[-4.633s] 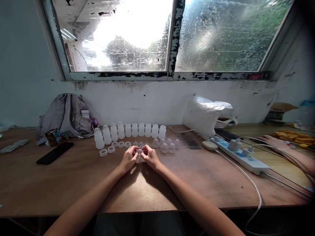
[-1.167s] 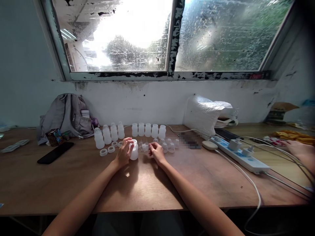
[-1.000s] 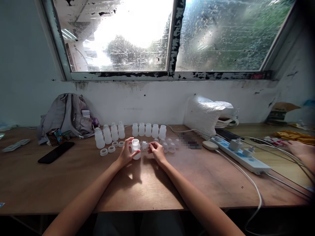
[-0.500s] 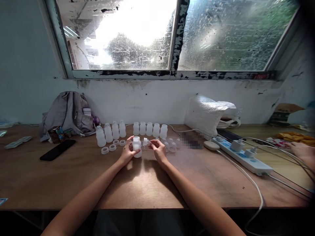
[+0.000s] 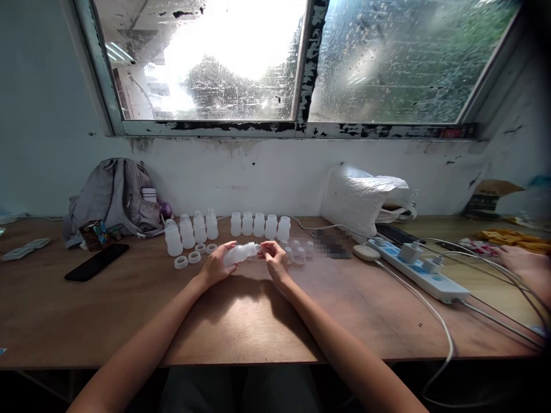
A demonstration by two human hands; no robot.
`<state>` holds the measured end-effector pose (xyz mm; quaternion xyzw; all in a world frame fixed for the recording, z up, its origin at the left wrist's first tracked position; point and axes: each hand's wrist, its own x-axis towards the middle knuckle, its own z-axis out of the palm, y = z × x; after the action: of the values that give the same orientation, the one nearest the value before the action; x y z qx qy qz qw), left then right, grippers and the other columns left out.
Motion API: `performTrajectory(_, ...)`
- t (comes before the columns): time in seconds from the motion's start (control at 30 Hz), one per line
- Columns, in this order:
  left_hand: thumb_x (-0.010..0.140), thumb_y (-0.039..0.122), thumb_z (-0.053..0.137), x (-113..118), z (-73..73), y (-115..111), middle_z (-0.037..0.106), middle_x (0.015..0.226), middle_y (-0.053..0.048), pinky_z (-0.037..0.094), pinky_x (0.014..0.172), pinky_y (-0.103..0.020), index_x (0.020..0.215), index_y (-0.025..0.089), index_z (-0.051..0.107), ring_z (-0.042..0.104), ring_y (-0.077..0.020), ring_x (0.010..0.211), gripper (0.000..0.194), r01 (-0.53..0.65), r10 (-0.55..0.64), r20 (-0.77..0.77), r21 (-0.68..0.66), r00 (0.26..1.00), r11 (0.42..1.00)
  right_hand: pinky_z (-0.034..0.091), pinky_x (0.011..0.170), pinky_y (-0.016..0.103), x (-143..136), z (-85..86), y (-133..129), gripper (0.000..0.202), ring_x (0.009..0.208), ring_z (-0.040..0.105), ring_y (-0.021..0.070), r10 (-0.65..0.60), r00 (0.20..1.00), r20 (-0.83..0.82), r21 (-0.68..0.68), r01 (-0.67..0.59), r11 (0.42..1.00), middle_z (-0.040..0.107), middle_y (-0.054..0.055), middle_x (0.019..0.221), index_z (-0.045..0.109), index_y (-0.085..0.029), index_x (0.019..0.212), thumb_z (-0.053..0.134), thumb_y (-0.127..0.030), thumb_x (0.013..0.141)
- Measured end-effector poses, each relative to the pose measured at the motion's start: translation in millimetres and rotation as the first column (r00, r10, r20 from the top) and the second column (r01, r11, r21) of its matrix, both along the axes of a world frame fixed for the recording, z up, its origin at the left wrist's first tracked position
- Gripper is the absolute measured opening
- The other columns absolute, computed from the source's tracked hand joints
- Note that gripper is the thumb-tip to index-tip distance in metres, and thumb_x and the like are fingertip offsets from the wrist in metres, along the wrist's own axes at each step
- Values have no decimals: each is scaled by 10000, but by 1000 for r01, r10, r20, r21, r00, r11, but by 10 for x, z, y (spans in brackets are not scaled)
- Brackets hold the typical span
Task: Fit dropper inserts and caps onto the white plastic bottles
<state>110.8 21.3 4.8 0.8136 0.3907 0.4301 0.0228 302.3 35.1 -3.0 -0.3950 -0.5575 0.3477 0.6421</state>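
My left hand (image 5: 217,263) is closed around a frosted white baby bottle (image 5: 235,255), which lies tilted with its mouth toward the right. My right hand (image 5: 274,258) pinches a clear bottle nipple with a white collar ring (image 5: 252,248) against that mouth; whether it is threaded on, I cannot tell. Left of my hands stand several capped bottles (image 5: 186,232), with several loose white rings (image 5: 181,262) in front. Several uncapped bottles (image 5: 259,225) form a row behind my hands. Clear domed caps (image 5: 299,255) sit just right of my right hand, partly hidden by it.
A grey backpack (image 5: 116,198), a small box (image 5: 93,235) and a black phone (image 5: 97,262) are at left. At right are a white plastic bag (image 5: 361,195), a round white device (image 5: 365,253) and a power strip (image 5: 417,269) with cables. Another person's hand (image 5: 523,264) shows at far right.
The bottle has gone from upright to tilted rightward in my left hand. The nipple and ring in my right hand, apart from it before, now meet its mouth.
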Motion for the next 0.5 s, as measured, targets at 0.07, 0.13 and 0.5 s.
performTrajectory(0.07,627,194,587,-22,4,2,534,1102,-55,421,854,-354,1141,208,419,514,-199,985,541,1,-1,-10,1,1000,1000,501,583,282,-3,6,-5,168,619,585,142,6,1000,3,-9,-6,1000,590,35,740,524,-170,790,510,-290,674)
performTrajectory(0.13,639,200,578,-37,17,-5,537,1096,-54,420,853,-358,1121,211,437,514,-199,981,502,12,-12,-22,3,1000,1000,501,580,281,-6,9,-8,167,615,584,140,16,1000,1,-13,-16,1000,587,34,732,523,-169,788,511,-289,672)
performTrajectory(0.5,642,214,577,-59,60,-34,554,1062,-58,433,838,-374,1116,226,465,523,-210,960,488,59,-60,-33,-5,998,998,490,538,263,-18,10,-21,191,609,584,137,54,999,-1,-48,-54,997,595,36,739,536,-163,791,527,-304,662)
